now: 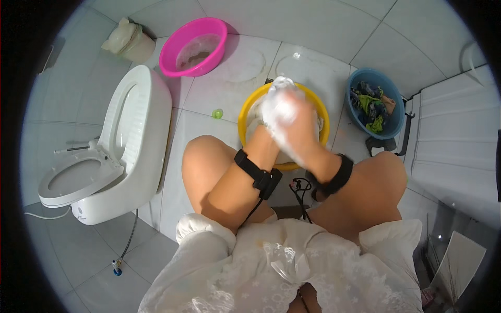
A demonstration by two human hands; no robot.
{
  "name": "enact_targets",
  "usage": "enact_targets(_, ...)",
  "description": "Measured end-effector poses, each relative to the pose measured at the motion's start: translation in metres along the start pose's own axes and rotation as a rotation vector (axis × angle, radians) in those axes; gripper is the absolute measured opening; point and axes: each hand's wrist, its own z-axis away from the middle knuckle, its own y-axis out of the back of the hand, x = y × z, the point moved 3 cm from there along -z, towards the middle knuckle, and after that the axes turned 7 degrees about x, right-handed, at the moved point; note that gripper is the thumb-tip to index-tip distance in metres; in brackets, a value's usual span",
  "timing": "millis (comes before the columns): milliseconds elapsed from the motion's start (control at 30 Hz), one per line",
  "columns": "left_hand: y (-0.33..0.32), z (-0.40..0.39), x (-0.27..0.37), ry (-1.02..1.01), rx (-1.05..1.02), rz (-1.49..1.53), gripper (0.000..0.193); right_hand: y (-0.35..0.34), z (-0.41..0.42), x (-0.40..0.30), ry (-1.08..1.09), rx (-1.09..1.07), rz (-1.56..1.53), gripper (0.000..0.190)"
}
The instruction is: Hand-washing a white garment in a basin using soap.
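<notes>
In front of me, on the tiled floor, stands a yellow basin [244, 107] with wet white cloth [254, 117] in it. Both hands are together over the basin, coated in thick white lather [282, 83] and blurred by motion. My right hand [301, 117] crosses over my left hand [270, 111] and hides most of it. Whether a piece of cloth is gripped under the foam cannot be made out. A black strap [260, 176] with a small device circles my left forearm, and another black strap [340, 176] is round my right wrist.
A pink basin [168, 54] of sudsy water stands at the back left, near a lidded bin [133, 43]. A white squat toilet [150, 101] is on the left. At the right sits a blue basin [352, 113] of dark and green clothes. A green cap [217, 114] lies on the floor; black cables [300, 191] hang between my knees.
</notes>
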Motion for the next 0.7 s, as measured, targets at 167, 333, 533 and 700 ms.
enact_targets(167, -0.042, 0.013, -0.017, 0.272, 0.163, 0.202, 0.025, 0.015, -0.033, 0.040, -0.099, -0.126, -0.103, 0.023)
enact_targets(333, 0.008, 0.001, -0.002, -0.222, 0.071, -0.391, 0.023, -0.008, 0.033, -0.045, 0.377, 0.027, 0.053, 0.016)
enact_targets(533, -0.023, 0.011, -0.008, 0.439, -0.265, 0.292, 0.032, 0.018, -0.014, -0.011, 0.309, 0.040, -0.003, 0.013)
enact_targets(700, 0.000, -0.007, -0.014, 0.159, -0.059, 0.305, 0.023, 0.000, 0.025, -0.026, 0.406, 0.087, 0.035, 0.012)
